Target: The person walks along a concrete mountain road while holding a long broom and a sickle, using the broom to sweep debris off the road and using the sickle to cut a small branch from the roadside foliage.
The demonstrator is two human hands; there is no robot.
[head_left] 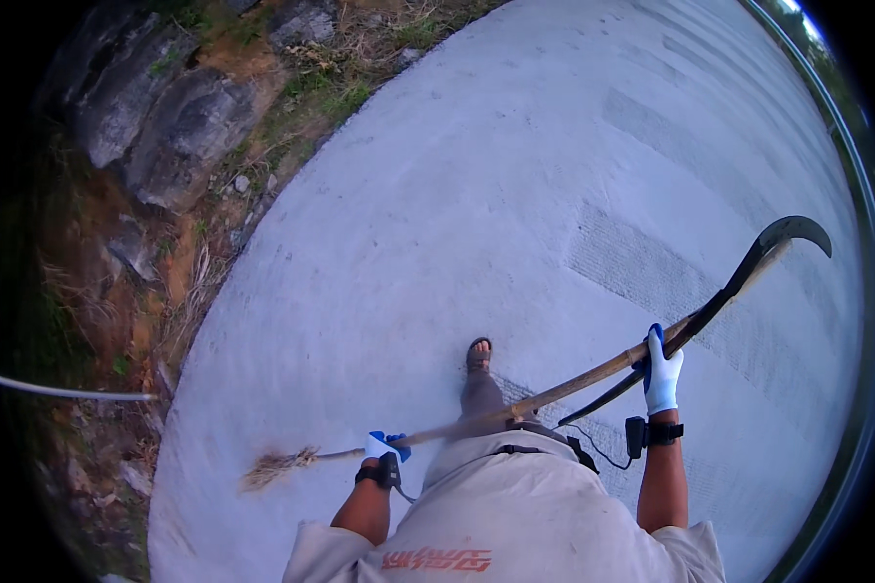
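Observation:
A long bamboo pole (574, 388) slants across my front, its lower left end trailing into a frayed, straw-like bundle (280, 467). My left hand (387, 445), in a white and blue glove, is closed round the pole near that bundle. Higher up at the right, my gloved right hand (662, 373) grips the pole together with a sickle (727, 294). The sickle's dark hooked blade curves past the pole's far end at the upper right. Its dark handle runs back below the pole toward my waist. The fingers of both hands are partly hidden.
Pale concrete road (408, 214) lies underfoot, with ribbed strips (642, 255) at the right. Rocks (190, 136), dry grass and soil border it on the left. A metal rail (851, 160) follows the right edge. My sandaled foot (478, 355) is forward. A cable (603, 449) hangs by my right wrist.

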